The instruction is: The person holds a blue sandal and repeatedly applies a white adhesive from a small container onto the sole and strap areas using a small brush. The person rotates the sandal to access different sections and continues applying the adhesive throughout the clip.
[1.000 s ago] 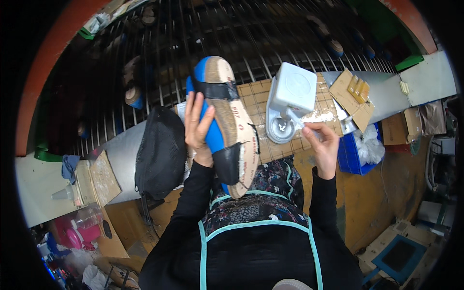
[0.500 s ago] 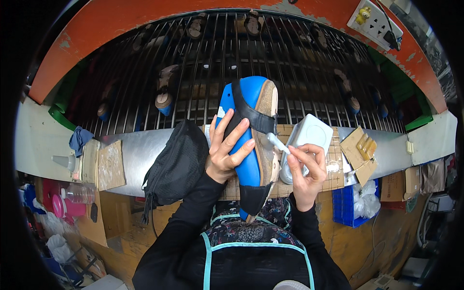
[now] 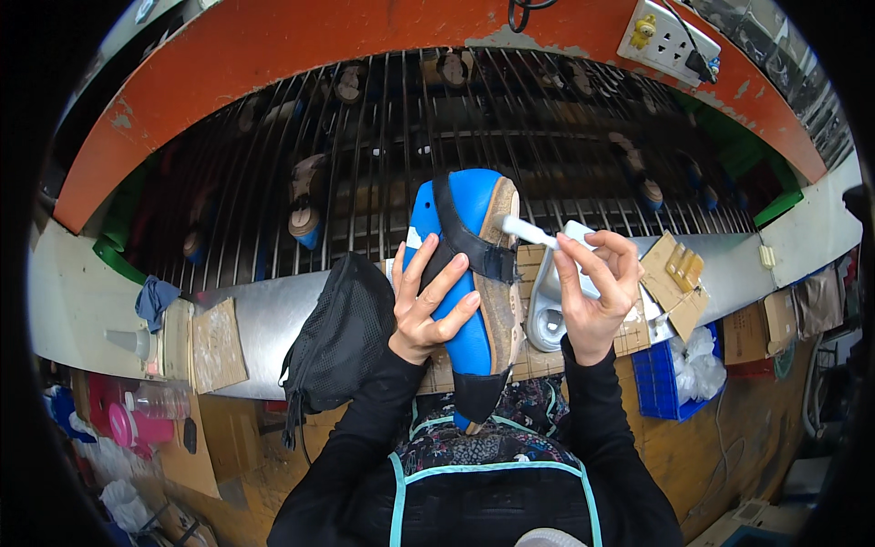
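I held a blue shoe [image 3: 485,303] by the bench [image 3: 264,356], black straps [image 3: 478,397] across it, its cork edge [image 3: 501,308] tan.
My left hand [image 3: 428,317] gripped it, fingers spread along the blue side, sole turned rightward. My right hand [image 3: 597,301], raised, pinched a white brush [image 3: 530,232] between thumb and fingers, tip at the cork; I couldn't tell whether they touched.

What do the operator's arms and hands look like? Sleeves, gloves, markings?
Long, plain black sleeves on both arms: left sleeve and right sleeve reach about the wrists, no markings visible. Left hand and right hand are bare: no gloves; no rings, watch or cables seen on them.
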A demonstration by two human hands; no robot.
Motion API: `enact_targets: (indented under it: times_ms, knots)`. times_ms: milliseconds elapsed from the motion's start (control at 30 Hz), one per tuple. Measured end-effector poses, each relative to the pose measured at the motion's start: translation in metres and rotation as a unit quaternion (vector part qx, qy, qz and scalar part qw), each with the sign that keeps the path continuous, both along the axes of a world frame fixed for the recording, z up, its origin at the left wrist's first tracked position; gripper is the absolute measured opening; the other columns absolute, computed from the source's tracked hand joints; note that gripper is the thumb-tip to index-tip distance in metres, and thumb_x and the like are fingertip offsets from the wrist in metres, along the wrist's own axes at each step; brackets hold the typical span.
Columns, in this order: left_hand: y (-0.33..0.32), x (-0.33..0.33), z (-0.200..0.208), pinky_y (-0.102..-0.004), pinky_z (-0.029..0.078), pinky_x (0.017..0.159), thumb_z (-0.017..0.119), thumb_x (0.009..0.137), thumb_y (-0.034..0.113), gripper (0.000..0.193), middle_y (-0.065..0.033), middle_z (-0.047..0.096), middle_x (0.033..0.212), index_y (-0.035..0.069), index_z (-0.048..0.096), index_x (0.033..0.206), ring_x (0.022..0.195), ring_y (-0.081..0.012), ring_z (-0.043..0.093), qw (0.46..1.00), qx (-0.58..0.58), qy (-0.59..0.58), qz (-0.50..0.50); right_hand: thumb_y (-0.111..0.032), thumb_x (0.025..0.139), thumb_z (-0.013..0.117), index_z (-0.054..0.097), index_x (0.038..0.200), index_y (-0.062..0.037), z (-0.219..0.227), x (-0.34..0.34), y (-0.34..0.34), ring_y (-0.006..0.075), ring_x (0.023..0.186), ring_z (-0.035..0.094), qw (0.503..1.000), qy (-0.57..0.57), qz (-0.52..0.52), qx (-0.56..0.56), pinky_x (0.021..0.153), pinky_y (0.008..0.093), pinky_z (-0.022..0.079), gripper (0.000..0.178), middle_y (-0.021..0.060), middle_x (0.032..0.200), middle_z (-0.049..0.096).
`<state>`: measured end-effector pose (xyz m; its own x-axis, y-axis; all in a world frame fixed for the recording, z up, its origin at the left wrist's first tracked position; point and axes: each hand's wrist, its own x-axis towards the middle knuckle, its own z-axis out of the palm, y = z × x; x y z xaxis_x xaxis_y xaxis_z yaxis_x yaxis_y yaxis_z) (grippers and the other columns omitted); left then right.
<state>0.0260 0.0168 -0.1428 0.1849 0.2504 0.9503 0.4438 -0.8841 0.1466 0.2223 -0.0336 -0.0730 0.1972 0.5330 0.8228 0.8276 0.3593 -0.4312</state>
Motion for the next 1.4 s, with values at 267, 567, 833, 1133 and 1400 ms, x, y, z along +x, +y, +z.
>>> enact_targets:
  times_ms: [267,567,833,1133,1400]
  knots:
    - [0.002,0.0,0.003,-0.0626,0.036,0.102,0.074,0.075,0.02,0.038,-0.0019,0.063,0.125,0.03,0.057,0.108,0.121,-0.0393,0.055,1.0,0.015,0.005,-0.009,-0.013,0.072,0.079,0.077,0.095,-0.0183,0.016,0.017,-0.01,0.0129,0.078,0.054,0.997,-0.043,0.042,-0.047,0.077,0.0313,0.03,0.024,0.001,0.098,0.061]
    - [0.004,0.003,0.01,-0.0617,0.035,0.104,0.077,0.073,0.021,0.042,-0.0009,0.063,0.126,0.031,0.057,0.109,0.122,-0.0375,0.054,1.0,0.018,0.002,-0.025,-0.013,0.071,0.079,0.077,0.093,-0.0164,0.024,0.026,-0.012,0.0121,0.072,0.053,0.992,-0.068,0.08,-0.064,0.076,0.0312,0.029,0.023,-0.0007,0.089,0.061]
    - [0.006,0.002,0.013,-0.0599,0.034,0.104,0.076,0.073,0.02,0.042,-0.0031,0.063,0.127,0.03,0.059,0.111,0.123,-0.0388,0.054,0.998,0.0,0.005,-0.056,-0.015,0.07,0.079,0.076,0.094,-0.017,0.027,0.034,-0.013,0.0112,0.072,0.055,0.985,-0.127,0.102,-0.051,0.074,0.0315,0.028,0.024,-0.0019,0.087,0.062]
    - [0.007,0.003,0.02,-0.0593,0.034,0.105,0.078,0.071,0.017,0.045,-0.009,0.063,0.127,0.025,0.061,0.111,0.123,-0.042,0.052,0.995,-0.03,-0.028,-0.096,-0.015,0.07,0.08,0.077,0.092,-0.0166,0.024,0.042,-0.01,0.0105,0.069,0.053,0.979,-0.06,0.172,-0.094,0.074,0.0295,0.031,0.022,-0.0009,0.091,0.063]
    - [0.0,-0.005,0.008,-0.0568,0.033,0.107,0.079,0.071,0.02,0.046,-0.0077,0.062,0.129,0.027,0.061,0.112,0.125,-0.0397,0.051,0.997,-0.044,-0.048,-0.036,-0.013,0.075,0.077,0.077,0.093,-0.0124,-0.011,0.013,-0.036,0.0092,0.062,0.051,0.963,0.117,0.19,-0.15,0.074,0.0285,0.031,0.018,0.0008,0.092,0.062]
